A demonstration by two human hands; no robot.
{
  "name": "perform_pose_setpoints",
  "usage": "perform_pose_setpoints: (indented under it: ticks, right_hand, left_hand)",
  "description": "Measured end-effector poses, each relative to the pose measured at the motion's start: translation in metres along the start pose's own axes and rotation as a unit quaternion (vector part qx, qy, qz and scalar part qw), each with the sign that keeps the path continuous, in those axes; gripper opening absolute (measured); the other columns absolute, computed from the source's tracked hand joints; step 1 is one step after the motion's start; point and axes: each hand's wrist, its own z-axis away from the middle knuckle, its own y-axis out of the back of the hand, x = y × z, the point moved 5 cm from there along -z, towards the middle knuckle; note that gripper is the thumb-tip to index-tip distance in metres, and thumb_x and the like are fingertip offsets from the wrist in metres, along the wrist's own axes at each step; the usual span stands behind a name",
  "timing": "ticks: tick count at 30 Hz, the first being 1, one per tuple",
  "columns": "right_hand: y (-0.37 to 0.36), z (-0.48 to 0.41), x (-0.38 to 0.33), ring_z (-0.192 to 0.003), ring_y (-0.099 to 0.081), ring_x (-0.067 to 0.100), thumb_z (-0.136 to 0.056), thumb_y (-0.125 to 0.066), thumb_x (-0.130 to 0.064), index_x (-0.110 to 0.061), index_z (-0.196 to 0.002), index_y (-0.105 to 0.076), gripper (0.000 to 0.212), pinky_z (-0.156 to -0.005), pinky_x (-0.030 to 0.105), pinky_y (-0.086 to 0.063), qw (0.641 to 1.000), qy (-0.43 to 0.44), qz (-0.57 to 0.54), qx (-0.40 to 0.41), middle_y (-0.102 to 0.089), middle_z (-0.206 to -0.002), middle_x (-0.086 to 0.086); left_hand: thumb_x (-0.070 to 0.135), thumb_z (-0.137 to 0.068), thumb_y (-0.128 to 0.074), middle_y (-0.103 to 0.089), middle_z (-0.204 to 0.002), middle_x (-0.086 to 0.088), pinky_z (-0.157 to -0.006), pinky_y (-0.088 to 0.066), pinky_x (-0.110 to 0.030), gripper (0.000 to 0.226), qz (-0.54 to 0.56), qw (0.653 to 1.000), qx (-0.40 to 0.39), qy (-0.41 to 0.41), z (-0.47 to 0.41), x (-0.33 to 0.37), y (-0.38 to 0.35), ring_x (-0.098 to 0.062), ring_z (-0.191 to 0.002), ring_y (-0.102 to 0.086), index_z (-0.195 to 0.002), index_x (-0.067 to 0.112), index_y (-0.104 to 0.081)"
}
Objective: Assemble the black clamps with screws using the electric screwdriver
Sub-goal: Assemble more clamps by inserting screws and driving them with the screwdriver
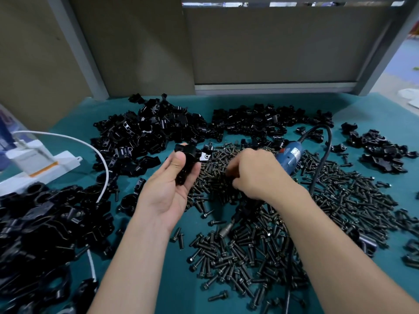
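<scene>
Head view, my count from left to right.

1. Power strip [34, 164]: white, far to the left of my left hand, on the green mat [158, 291].
2. White cable [101, 159]: arcs from the strip down between the clamp piles, left of my left hand.
3. Near pile [45, 227]: black clamps heaped left of my left forearm.
4. Far pile [147, 130]: more black clamps, beyond and to the left of my left hand.
5. Left hand [170, 189]: palm up, raised over the mat, thumb and fingers wrapped around one clamp [188, 159], which stands up out of the grip.
6. Screws [249, 245]: dark and loose, spread under and between both hands and out to the right.
7. Right hand [256, 175]: knuckles up, just to the right of the left hand, fingers curled down into the screws. I cannot tell whether they pinch one.
8. Screwdriver [291, 155]: blue body lying on the screws just behind my right hand.
9. Cord [326, 141]: black, loops from the screwdriver's rear, right of my right hand.
10. Right pile [381, 152]: clamps, well to the right of my right hand.
</scene>
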Motion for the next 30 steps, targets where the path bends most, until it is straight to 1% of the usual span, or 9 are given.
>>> perform_pose_setpoints:
  ticks: [3, 6, 10, 12, 16, 20, 24, 27, 30]
  right_hand:
    - [-0.006, -0.016, -0.008, -0.091, -0.070, 0.032, -0.085, -0.070, -0.005, -0.020, -0.097, -0.076, 0.020, -0.082, 0.041, -0.061, 0.999, 0.010, 0.038, -0.034, -0.073, -0.097, 0.009]
    - [-0.009, -0.020, -0.007, -0.085, -0.071, 0.033, -0.084, -0.069, -0.003, -0.014, -0.100, -0.074, 0.020, -0.077, 0.043, -0.063, 0.998, 0.018, 0.045, -0.037, -0.073, -0.095, 0.012]
    - [-0.005, -0.015, 0.001, -0.079, -0.072, 0.021, -0.084, -0.076, -0.005, -0.027, -0.086, -0.081, 0.023, -0.075, 0.038, -0.063, 0.999, 0.018, 0.011, -0.037, -0.076, -0.086, 0.000]
    - [0.005, -0.014, 0.010, -0.076, -0.070, 0.018, -0.086, -0.074, -0.005, -0.031, -0.077, -0.079, 0.028, -0.075, 0.038, -0.063, 0.999, -0.014, -0.029, 0.009, -0.076, -0.085, -0.004]
    - [0.019, -0.007, 0.028, -0.080, -0.069, 0.020, -0.083, -0.069, -0.003, -0.033, -0.072, -0.078, 0.033, -0.080, 0.038, -0.060, 0.993, -0.067, -0.047, 0.090, -0.075, -0.082, -0.008]
    - [0.011, 0.002, 0.027, -0.083, -0.068, 0.020, -0.084, -0.074, -0.015, -0.035, -0.067, -0.073, 0.026, -0.094, 0.043, -0.053, 0.996, -0.073, -0.015, 0.049, -0.073, -0.080, -0.010]
    - [0.006, 0.002, 0.009, -0.086, -0.069, 0.018, -0.084, -0.079, -0.023, -0.036, -0.071, -0.078, 0.018, -0.101, 0.042, -0.050, 0.999, -0.022, -0.021, 0.010, -0.072, -0.078, -0.016]
    - [-0.004, 0.000, -0.006, -0.083, -0.069, 0.018, -0.086, -0.077, -0.019, -0.032, -0.073, -0.078, 0.018, -0.101, 0.040, -0.050, 0.999, 0.022, 0.029, -0.019, -0.069, -0.074, -0.015]
    - [-0.009, -0.003, -0.011, -0.081, -0.068, 0.023, -0.088, -0.074, -0.019, -0.025, -0.077, -0.076, 0.013, -0.097, 0.039, -0.051, 0.996, 0.049, 0.079, -0.011, -0.065, -0.074, -0.008]
  left_hand:
    - [0.018, -0.073, -0.076, -0.080, -0.099, -0.011, -0.070, -0.064, -0.026, 0.037, 0.020, 1.000, 0.010, -0.001, -0.001, 0.001, 0.001, -0.020, -0.089, -0.079, -0.104, -0.002, -0.072]
    - [0.020, -0.072, -0.077, -0.080, -0.099, -0.012, -0.069, -0.064, -0.027, 0.038, 0.045, 0.998, 0.035, 0.000, -0.001, 0.003, 0.004, -0.023, -0.090, -0.079, -0.103, -0.002, -0.072]
    - [0.022, -0.076, -0.075, -0.079, -0.104, -0.016, -0.074, -0.065, -0.030, 0.048, 0.122, 0.991, 0.046, 0.002, -0.001, 0.009, 0.008, -0.027, -0.095, -0.079, -0.117, -0.003, -0.067]
    - [0.022, -0.078, -0.074, -0.078, -0.110, -0.017, -0.076, -0.065, -0.031, 0.051, 0.151, 0.988, 0.041, 0.000, -0.002, 0.012, 0.010, -0.026, -0.098, -0.078, -0.123, -0.001, -0.066]
    - [0.024, -0.081, -0.072, -0.076, -0.118, -0.016, -0.074, -0.064, -0.028, 0.051, 0.185, 0.983, 0.020, 0.002, -0.003, 0.016, 0.011, -0.024, -0.099, -0.078, -0.127, 0.000, -0.065]
    - [0.024, -0.082, -0.072, -0.076, -0.120, -0.016, -0.074, -0.064, -0.029, 0.052, 0.175, 0.984, 0.019, 0.008, -0.004, 0.014, 0.010, -0.024, -0.099, -0.078, -0.127, 0.000, -0.065]
    - [0.024, -0.079, -0.072, -0.078, -0.110, -0.015, -0.077, -0.065, -0.031, 0.051, 0.160, 0.987, 0.018, 0.010, -0.005, 0.012, 0.008, -0.025, -0.096, -0.079, -0.124, 0.000, -0.065]
    - [0.024, -0.079, -0.072, -0.080, -0.104, -0.014, -0.079, -0.065, -0.032, 0.048, 0.145, 0.989, 0.013, 0.011, -0.004, 0.010, 0.006, -0.024, -0.093, -0.079, -0.119, -0.001, -0.066]
    - [0.024, -0.078, -0.072, -0.080, -0.103, -0.013, -0.080, -0.065, -0.031, 0.046, 0.122, 0.992, 0.004, 0.016, -0.003, 0.007, 0.004, -0.023, -0.092, -0.079, -0.116, -0.002, -0.067]
